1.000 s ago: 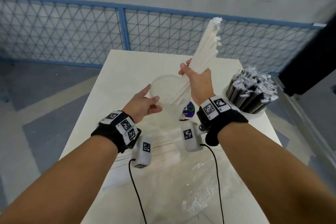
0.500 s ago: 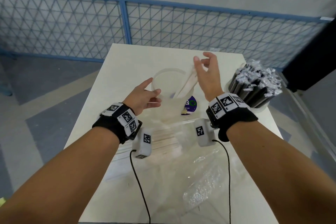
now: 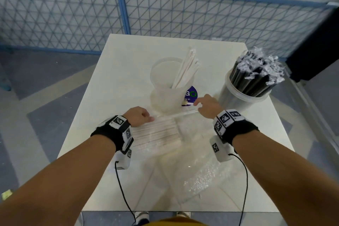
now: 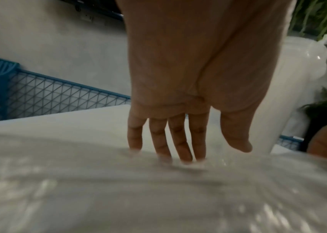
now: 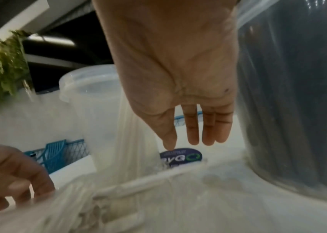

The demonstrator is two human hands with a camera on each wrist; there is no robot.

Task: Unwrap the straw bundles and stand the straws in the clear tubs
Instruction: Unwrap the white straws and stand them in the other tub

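On the white table (image 3: 117, 79), two clear tubs are standing, one (image 3: 171, 86) holding white straws (image 3: 185, 68), one (image 3: 244, 95) black, while the left hand (image 3: 136, 118) and right hand (image 3: 207, 105) are reaching, fingers straight, holding nothing, over one wrapped bundle (image 3: 156, 132).

Both hands are down at the white straw bundle (image 3: 156, 132) lying in clear wrap on the table (image 3: 113, 79): left hand (image 3: 137, 118) at its far left corner, right hand (image 3: 207, 105) over the wrap's far edge. White straws (image 3: 185, 68) lean in the clear tub (image 3: 165, 86); black straws (image 3: 255, 73) fill the right tub (image 3: 238, 97).
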